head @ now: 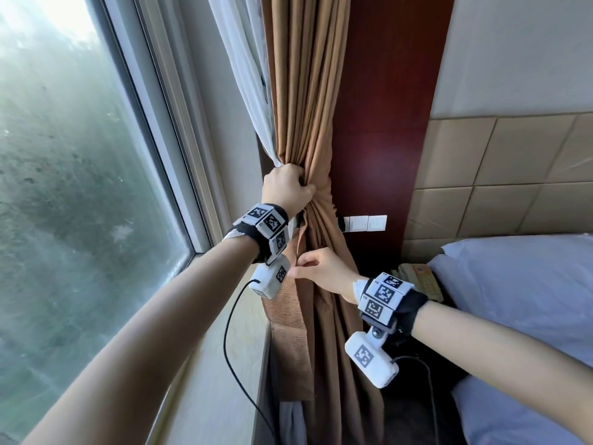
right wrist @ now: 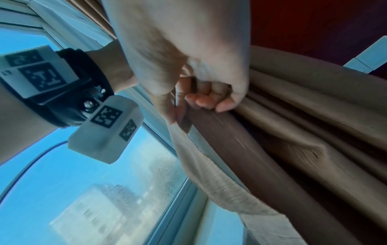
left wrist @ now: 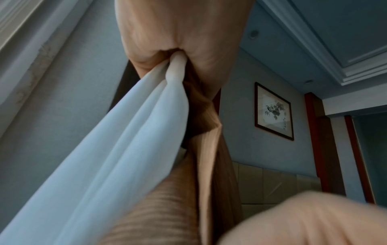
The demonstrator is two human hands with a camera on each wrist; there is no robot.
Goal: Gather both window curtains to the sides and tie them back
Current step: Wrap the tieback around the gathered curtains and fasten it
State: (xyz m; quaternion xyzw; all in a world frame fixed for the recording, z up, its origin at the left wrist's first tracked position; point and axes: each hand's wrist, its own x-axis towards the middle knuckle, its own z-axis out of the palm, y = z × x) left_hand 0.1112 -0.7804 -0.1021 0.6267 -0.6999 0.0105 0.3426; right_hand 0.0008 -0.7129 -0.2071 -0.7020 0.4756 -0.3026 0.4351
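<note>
Two fabrics hang bunched at centre frame in the head view: a ribbed tan curtain [head: 303,101] and a white sheer curtain [head: 244,75] on its window side. The left hand [head: 286,187] has its fingers curled tight around both where they narrow. Just below, the right hand [head: 324,270] pinches the tan curtain's edge between thumb and fingertips.

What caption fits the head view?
Left hand grips bunched brown fabric curtain and white sheer; right hand pinches its edge.
</note>
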